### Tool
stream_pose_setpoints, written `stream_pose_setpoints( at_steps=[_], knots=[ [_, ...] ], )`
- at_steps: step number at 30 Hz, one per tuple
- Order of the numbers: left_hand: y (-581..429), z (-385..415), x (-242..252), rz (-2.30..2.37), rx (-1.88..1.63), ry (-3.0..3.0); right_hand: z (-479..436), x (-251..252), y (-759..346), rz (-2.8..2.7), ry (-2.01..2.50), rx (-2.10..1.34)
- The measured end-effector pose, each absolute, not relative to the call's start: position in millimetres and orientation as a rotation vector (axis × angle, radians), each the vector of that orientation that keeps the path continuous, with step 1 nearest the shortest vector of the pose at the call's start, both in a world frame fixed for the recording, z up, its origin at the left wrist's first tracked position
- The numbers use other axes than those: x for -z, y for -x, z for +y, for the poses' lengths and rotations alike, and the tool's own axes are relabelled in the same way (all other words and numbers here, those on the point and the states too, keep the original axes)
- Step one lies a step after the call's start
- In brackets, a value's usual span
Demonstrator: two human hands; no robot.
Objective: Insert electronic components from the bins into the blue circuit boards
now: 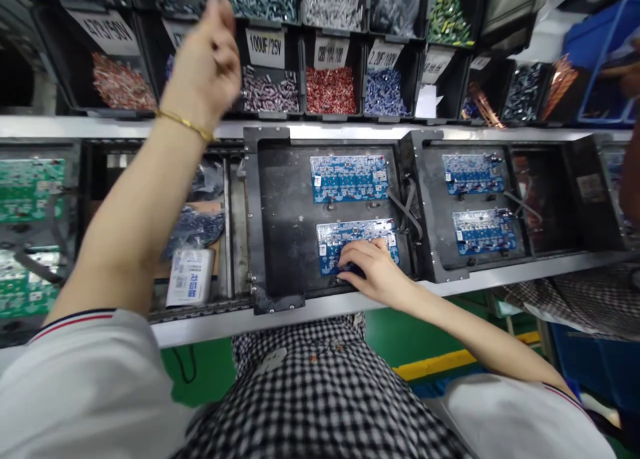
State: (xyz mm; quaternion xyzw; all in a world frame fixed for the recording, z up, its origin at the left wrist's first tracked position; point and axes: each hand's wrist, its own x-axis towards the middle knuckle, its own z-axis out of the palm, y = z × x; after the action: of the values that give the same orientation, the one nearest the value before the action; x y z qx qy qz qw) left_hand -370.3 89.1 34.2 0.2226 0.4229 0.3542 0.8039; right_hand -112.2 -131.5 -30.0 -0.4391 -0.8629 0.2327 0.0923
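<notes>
My left hand is raised in front of the component bins, slightly blurred, its fingers curled together near the upper row. Whatever those fingers may hold is hidden. My right hand rests over the lower blue circuit board, its fingers bent and closed at the board's front edge. Something small and dark shows under these fingertips, too covered to name. Behind it lies a second blue circuit board. Both boards sit in a black carrier tray.
Labelled bins hold red capacitors, blue capacitors and other small parts. Another black tray with two blue boards stands to the right. Green circuit boards lie at left. A white box sits between the trays. A co-worker's checked clothing shows at right.
</notes>
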Motion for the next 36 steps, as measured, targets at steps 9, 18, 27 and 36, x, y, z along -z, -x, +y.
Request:
stream_pose_setpoints(
  at_steps=[9,18,27,36],
  knots=[
    [292.1,-34.0,14.4,0.901,-0.647,-0.466,-37.2,-3.0,116.3,-1.978,1.297,-0.982],
    [288.3,-45.9,11.2,0.902,-0.612,-0.154,-18.1,-2.8,119.2,-2.490,1.235,-0.469],
    [293.8,-63.4,26.3,0.943,-0.512,-0.335,5.6,36.2,116.8,-2.767,1.209,-0.513],
    [294.2,-51.3,24.1,0.967,-0.543,-0.186,7.3,35.9,117.5,-2.805,1.173,-0.480]
  ],
)
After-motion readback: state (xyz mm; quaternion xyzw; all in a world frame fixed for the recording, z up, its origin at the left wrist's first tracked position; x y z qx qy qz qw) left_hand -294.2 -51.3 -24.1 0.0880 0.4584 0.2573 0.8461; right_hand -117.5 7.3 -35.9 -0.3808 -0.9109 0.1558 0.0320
